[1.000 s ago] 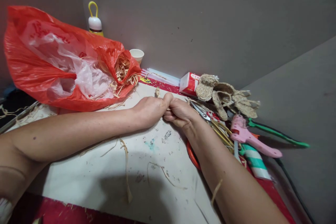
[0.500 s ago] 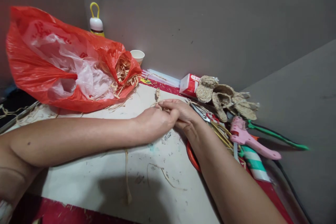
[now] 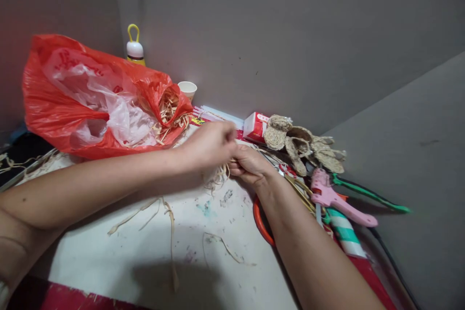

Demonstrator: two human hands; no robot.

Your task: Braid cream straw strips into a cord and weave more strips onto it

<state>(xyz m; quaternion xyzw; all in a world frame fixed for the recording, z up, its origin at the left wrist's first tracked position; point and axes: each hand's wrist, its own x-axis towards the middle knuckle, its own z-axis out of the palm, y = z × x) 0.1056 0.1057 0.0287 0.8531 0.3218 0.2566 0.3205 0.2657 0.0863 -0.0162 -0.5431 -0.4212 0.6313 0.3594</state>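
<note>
My right hand is closed, fingers curled, over pale straw strands that dangle in a loose tangle just below. My left hand is right up against it and a little higher, its fingers bent inward and smeared by motion. What lies between the left fingertips is hidden. Under both hands is a stained white board with thin loose straw pieces on it.
A red plastic bag of straw lies at left, near a yellow-and-white bottle and paper cup. At right are a red-and-white box, woven straw pieces, a pink glue gun and green-handled tool.
My left hand has lifted and turned away from over the right fingers, now blurred. The straw tangle shows beneath the hands. The view has tilted slightly, so the background sits lower.
</note>
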